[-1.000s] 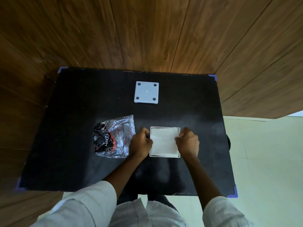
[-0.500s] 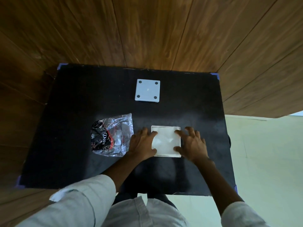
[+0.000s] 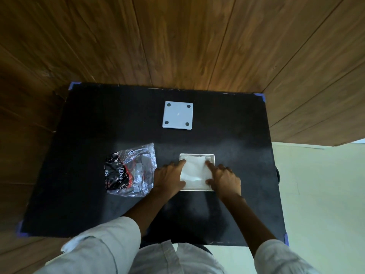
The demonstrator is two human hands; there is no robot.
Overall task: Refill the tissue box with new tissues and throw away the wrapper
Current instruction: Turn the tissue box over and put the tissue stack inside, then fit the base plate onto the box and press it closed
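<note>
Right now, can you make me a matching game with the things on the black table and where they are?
Things:
1. wrapper
2. lid
3. tissue box
4. tissues

Places:
A. inside the box, under both hands' fingers
B. far side of the table, alone
C. between the left hand and right hand
D. left of the left hand

Pairs: 1-D, 2-B, 3-C, 4-A

Both hands are now spread flat where a second ago they were curled into fists at the sides of the tissue box [image 3: 211, 157]. The left hand [image 3: 169, 177] lies over the box's left edge, its fingers reaching onto the tissues [image 3: 194, 171]. The right hand [image 3: 225, 177] lies over the right edge, forefinger pointing toward the box's far right corner. The tissue stack now sits lower, and a dark gap shows along the box's far wall.
</note>
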